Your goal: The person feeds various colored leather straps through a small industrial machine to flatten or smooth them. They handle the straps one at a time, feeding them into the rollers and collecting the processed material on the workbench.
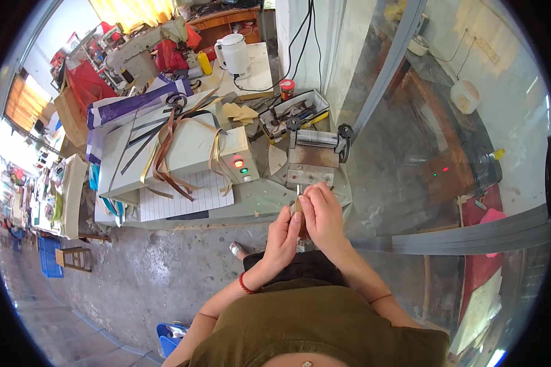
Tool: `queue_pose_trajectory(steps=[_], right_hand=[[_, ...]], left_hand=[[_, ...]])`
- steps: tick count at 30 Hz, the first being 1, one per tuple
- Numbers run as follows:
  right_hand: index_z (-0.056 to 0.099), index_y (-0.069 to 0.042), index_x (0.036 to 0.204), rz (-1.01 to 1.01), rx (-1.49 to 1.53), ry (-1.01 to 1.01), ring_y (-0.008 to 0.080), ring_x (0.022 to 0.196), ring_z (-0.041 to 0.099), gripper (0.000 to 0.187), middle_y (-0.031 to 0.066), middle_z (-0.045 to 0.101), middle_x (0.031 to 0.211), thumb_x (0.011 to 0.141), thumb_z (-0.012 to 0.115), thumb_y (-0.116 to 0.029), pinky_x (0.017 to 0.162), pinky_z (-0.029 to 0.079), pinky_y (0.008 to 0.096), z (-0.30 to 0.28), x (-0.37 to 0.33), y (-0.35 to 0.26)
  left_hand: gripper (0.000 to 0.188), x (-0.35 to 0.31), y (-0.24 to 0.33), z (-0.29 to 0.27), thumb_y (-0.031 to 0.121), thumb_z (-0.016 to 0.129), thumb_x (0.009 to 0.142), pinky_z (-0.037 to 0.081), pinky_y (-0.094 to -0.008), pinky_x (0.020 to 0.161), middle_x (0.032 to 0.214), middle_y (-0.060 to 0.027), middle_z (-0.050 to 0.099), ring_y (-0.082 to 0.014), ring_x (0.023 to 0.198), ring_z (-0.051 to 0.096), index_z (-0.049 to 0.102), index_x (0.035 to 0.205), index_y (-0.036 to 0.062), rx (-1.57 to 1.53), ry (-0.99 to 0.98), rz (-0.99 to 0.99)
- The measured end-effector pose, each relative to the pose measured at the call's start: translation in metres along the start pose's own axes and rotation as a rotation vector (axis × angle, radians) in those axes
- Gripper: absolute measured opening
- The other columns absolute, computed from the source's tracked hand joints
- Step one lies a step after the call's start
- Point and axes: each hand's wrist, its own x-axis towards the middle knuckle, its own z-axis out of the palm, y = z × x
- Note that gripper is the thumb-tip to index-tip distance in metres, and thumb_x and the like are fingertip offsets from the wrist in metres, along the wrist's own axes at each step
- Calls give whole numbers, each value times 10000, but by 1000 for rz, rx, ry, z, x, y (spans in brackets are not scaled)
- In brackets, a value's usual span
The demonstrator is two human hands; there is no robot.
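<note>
My left hand (pixel 280 240) and my right hand (pixel 324 219) meet in front of my body, just off the near edge of the bench. Between them is a small flat brown piece (pixel 299 211), possibly leather, pinched by the fingers of both hands. A thin metal tip (pixel 299 189) shows at its upper end; I cannot tell whether it belongs to the piece. Beyond my fingers stands a small metal roller machine (pixel 313 150) with black knobs. To its left is a pale box-shaped machine (pixel 165 137) with red and green lights, and brown strips (pixel 164 147) drape over it.
A tool tray (pixel 295 113), a red-lidded jar (pixel 286 87) and a white kettle (pixel 234 56) stand at the back of the bench. A sewing machine (pixel 150 49) is further left. Glass with a grey frame (pixel 447 243) closes off the right. A wooden stool (pixel 73 259) sits at left.
</note>
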Motion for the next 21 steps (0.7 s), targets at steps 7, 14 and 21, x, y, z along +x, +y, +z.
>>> queue_pose_trajectory(steps=[7,14,21], right_hand=[[509,-10,813,24,101,-23,292,666,555,129,108,534,782,849,596,-98,589,444,347,5,6,6],[591,14,876,306,744,-150,100,650,584,121,63,597,711,858,622,-101,572,448,231,20,38,23],[639,15,866,261,536,-242,84,620,571,126,46,614,770,888,596,-101,554,467,219,29,57,20]], left_hand=[[219,4,8,6,181,424,985,392,-254,552,699,-54,518,-90,634,416,410,869,-4,0,9,-19],[208,13,21,-18,221,371,1002,444,-222,539,786,-56,561,-95,595,543,410,917,35,-47,-74,-139],[200,4,17,-25,197,412,989,430,-225,495,723,-44,580,-80,548,537,417,896,20,-48,22,-130]])
